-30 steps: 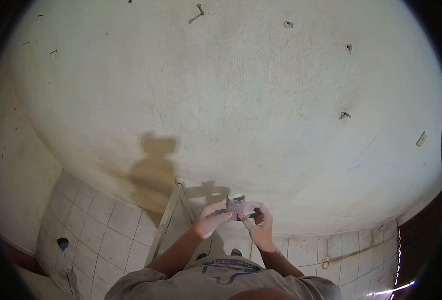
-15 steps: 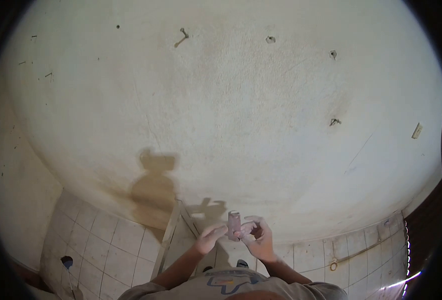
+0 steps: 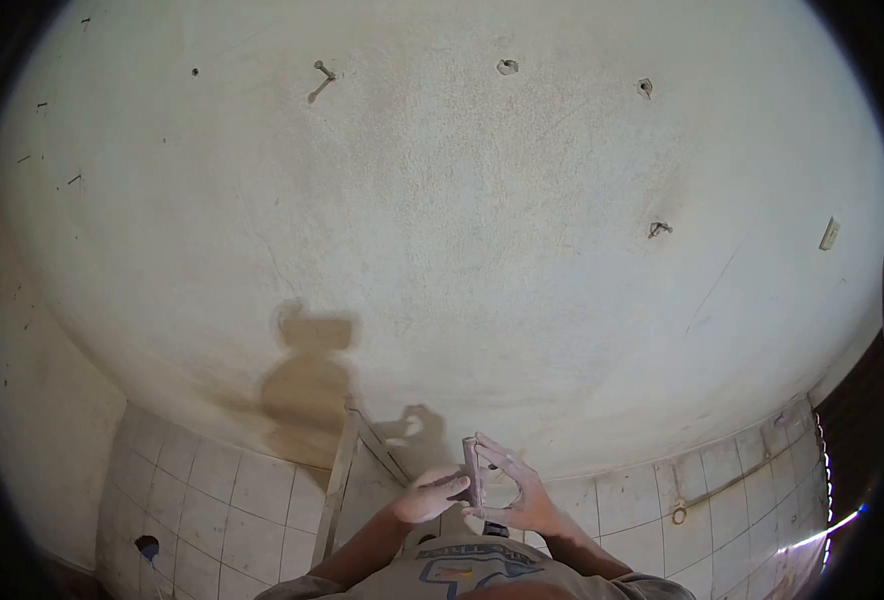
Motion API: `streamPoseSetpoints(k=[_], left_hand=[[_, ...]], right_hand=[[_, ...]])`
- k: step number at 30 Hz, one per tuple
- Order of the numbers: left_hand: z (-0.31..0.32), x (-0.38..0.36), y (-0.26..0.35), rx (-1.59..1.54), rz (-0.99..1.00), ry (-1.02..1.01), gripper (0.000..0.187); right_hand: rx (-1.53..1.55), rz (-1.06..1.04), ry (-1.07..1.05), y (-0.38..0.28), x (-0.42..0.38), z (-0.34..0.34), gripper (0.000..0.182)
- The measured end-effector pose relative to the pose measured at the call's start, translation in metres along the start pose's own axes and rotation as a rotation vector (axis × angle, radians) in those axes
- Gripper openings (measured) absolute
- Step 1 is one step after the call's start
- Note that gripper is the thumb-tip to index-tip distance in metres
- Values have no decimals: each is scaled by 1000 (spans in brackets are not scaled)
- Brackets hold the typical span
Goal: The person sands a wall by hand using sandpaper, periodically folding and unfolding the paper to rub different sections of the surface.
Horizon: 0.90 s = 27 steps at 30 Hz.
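A small purplish-brown block or folded sheet [image 3: 473,472] is held upright, seen nearly edge-on, in front of the shirt. My left hand [image 3: 430,496] grips its left side, the thumb pressed against it. On its right side, my right hand [image 3: 518,490] pinches it at top and bottom between fingers and thumb, with a gap between the hand and its middle. Pale dust coats the fingers of both hands. Beyond them rises a white, stained wall [image 3: 442,250].
Screws and a bolt [image 3: 323,82] stick out of the wall; a small plate [image 3: 829,234] is at right. Below are white tiles [image 3: 252,490], a low partition edge [image 3: 340,480] at left, and a pipe [image 3: 727,490] at right. Shadows fall on the wall.
The held piece has turned from its broad face to nearly edge-on. My left hand has closed on it, and my right fingers have moved to its top and bottom. The view has shifted slightly.
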<state>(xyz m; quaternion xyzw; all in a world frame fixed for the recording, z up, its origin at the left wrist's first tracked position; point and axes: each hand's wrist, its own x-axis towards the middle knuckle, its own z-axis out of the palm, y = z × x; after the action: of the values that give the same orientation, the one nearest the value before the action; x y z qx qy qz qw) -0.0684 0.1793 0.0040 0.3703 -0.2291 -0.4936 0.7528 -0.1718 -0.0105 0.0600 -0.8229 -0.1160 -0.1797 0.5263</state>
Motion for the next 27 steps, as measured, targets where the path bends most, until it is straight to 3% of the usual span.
streamPoseSetpoints(k=[5,8,11,14,17,19,21,26,27], left_hand=[[9,4,11,-129,-106,13,28],[10,4,10,-95,-161,126,31],[-9,6,0,24,-144,-33,53],[-26,7,-13,-12,-178,-61,54],[-28,7,-10,-206,-61,-259,53],[-6,-4,0,149,-17,-30,30],[5,-9,11,320,18,57,18],[-18,-12,9,-5,-97,32,20],[-26,-12,5,-23,-100,19,30]], right_hand=[[-101,-109,22,1,5,-5,96],[-170,-124,33,-5,9,-6,98],[-105,-85,102,5,4,7,99],[-106,-45,96,8,2,12,99],[-151,11,5,13,-1,15,101],[-197,22,0,14,-2,20,104],[-177,19,14,11,0,24,107],[-103,-51,-4,-5,15,24,108],[-114,-91,-21,-7,20,22,105]])
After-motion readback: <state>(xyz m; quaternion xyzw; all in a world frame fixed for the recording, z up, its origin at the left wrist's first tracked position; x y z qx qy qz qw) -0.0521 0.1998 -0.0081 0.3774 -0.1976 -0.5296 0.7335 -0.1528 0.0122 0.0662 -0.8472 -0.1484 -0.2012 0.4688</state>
